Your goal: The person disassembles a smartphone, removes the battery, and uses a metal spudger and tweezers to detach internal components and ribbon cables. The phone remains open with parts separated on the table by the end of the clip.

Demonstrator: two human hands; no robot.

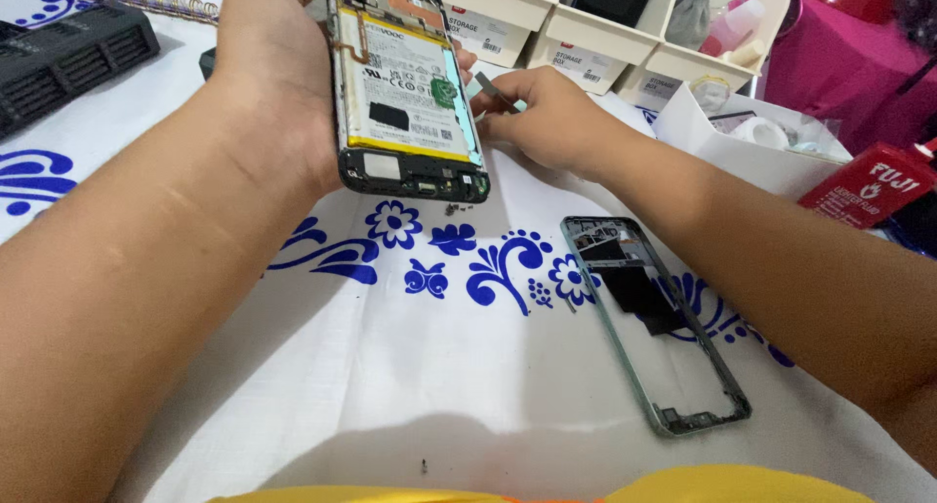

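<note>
The left hand (278,83) grasps an opened phone (405,88) by its long edge and holds it tilted above the cloth (390,366), its inner side up. The yellow-edged battery (402,83) fills most of the body, with a small green part at its right edge and the dark lower board below it. The right hand (542,113) is just beside the phone's right edge and pinches a thin grey tool (496,91) between thumb and fingers; its tip points toward the phone but I cannot tell whether it touches.

The back frame (654,322) lies apart on the cloth to the right, empty side up. A few tiny screws (454,208) lie just under the phone's lower end.

As I judge it, the step in hand is work inside the open phone, around the battery's right side, with the shell already off. The next move calls for a steady left grasp, so the phone does not twist, and for a fine, shallow touch with the tool at the edge, kept off the battery's soft face. The loose screws sit close to the phone and could scatter if it is set down on them.

Storage boxes (576,35) stand behind, a red can (869,186) at the right, a black device (68,54) at the far left
</note>
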